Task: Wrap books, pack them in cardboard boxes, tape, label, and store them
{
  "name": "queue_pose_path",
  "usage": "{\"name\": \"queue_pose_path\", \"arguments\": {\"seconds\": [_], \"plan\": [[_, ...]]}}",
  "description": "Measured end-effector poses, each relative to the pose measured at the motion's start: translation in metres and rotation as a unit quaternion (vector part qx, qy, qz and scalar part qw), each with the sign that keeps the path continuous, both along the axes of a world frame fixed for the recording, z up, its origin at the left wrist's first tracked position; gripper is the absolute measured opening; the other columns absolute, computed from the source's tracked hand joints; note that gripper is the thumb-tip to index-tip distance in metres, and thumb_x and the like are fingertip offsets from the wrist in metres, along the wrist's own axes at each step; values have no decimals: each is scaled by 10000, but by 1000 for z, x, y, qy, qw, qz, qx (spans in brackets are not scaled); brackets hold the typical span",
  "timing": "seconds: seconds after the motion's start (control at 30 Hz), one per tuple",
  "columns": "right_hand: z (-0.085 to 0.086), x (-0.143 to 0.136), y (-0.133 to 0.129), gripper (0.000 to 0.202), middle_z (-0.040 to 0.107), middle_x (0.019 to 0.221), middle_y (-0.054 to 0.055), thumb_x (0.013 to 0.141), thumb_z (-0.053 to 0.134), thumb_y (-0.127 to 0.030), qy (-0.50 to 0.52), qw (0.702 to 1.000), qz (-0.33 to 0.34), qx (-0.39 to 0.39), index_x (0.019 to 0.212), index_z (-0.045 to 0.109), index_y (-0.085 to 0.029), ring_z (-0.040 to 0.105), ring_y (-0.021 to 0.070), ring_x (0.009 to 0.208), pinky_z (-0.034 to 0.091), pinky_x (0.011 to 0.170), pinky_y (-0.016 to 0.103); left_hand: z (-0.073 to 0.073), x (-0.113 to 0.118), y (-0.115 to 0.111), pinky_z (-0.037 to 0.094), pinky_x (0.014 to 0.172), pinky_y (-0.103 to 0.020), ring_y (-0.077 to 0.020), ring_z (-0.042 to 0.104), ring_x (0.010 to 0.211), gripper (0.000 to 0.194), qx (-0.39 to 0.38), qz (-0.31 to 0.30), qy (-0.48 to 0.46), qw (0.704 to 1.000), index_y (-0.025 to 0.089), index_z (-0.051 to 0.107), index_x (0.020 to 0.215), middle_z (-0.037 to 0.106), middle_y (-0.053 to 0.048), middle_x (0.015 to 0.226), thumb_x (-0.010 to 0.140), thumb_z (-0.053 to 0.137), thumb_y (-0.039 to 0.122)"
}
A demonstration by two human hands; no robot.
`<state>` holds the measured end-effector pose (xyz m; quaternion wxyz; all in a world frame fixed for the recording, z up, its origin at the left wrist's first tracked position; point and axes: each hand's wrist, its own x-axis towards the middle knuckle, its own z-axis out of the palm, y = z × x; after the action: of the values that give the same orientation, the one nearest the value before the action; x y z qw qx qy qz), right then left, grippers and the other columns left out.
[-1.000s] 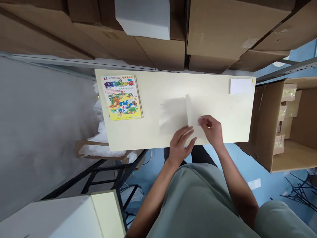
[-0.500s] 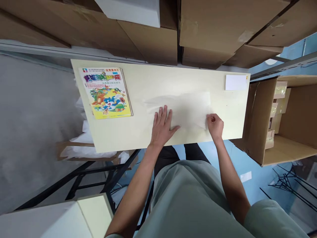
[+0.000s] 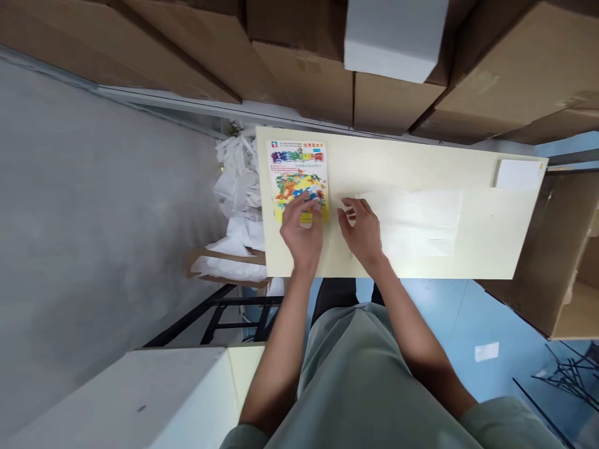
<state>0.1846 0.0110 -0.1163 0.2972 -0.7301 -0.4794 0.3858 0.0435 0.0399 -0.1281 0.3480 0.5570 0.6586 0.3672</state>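
A colourful magazine (image 3: 297,165) lies at the left end of the pale tabletop (image 3: 421,162). Over its lower part is my left hand (image 3: 304,231), fingers curved and apart; whether they touch the cover cannot be told. My right hand (image 3: 364,236) hovers just right of the magazine, thumb and fingers apart with nothing between them. Right of that hand, a thin white translucent sheet (image 3: 416,221) lies flat with faint creases. A small white stack of paper or card (image 3: 517,174) rests near the far right corner.
Cardboard boxes (image 3: 299,75) and a white box (image 3: 395,37) line a shelf behind the table. An open carton (image 3: 538,249) stands at the right. White crumpled wrapping (image 3: 238,174) is piled left of the table, above a black metal frame (image 3: 215,315).
The view has swung left. Both hands have moved left, the left one from the sheet to the magazine, the right one from the sheet's right edge to beside its left end.
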Motion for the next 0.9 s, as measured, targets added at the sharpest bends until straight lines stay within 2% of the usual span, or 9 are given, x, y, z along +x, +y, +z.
{"name": "queue_pose_path", "arguments": {"seconds": [0.17,0.27,0.33,0.4,0.5,0.63,0.7,0.8,0.9], "plan": [[-35,-58,32,350,669,1362,187,1106,563,-351,-33,997,-56,-40,1419,627,-205,706,308,1202,638,1027,486,-24,-69,44,583,1181,-453,-254,742,1277,83,-56,44,-2,997,200,788,975,780,-112,1265,951,712,224],[-41,-71,32,362,659,1365,196,1115,530,-348,-49,995,-84,-34,1437,608,-204,692,325,1233,623,1052,513,-39,-84,57,628,1089,-382,-227,761,1207,201,-105,91,-40,989,188,767,1075,775,-114,1278,884,711,161],[-42,-77,31,355,661,1363,197,1115,534,-355,-65,993,-94,-29,1425,619,-205,685,333,1255,619,1058,512,-41,-85,64,649,1025,-364,-221,781,1112,287,-153,140,-92,974,183,744,1117,796,-105,1195,833,784,197],[-41,-80,32,335,676,1348,190,1111,555,-366,-67,993,-93,-32,1396,636,-210,686,336,1265,619,1064,506,-31,-84,70,674,950,-369,-241,798,1030,315,-216,146,-159,952,178,745,1067,810,-78,1026,805,859,311],[-31,-78,32,320,718,1294,161,1112,575,-400,4,995,-86,-55,1367,636,-217,738,300,1179,650,997,452,10,-79,69,701,873,-384,-280,813,989,409,-241,99,-211,942,186,775,997,802,-43,884,779,913,502],[8,-47,13,383,759,1321,124,1152,496,-504,131,986,-98,-20,1420,603,-253,772,244,1160,671,941,366,85,-54,46,714,916,-393,-277,820,1029,414,-203,45,-208,956,222,819,1048,831,-29,975,790,950,519],[32,-13,-8,412,780,1327,104,1155,480,-538,133,984,-116,4,1445,607,-274,774,245,1173,666,971,373,105,-30,30,705,954,-377,-259,817,1062,388,-190,22,-223,956,252,823,1078,842,-27,1066,807,960,494],[57,54,-49,422,818,1259,94,1117,563,-559,100,982,-158,0,1398,665,-260,790,250,1063,668,927,384,97,23,0,678,965,-308,-209,805,1065,390,-189,-12,-258,947,266,816,1114,844,-23,1123,814,974,460],[56,126,-92,394,837,1142,89,1064,646,-547,47,976,-210,-27,1274,731,-225,773,243,974,653,870,378,63,87,-36,666,928,-291,-204,798,1029,419,-240,-60,-288,925,231,805,1105,843,-44,1089,820,958,497]]}}
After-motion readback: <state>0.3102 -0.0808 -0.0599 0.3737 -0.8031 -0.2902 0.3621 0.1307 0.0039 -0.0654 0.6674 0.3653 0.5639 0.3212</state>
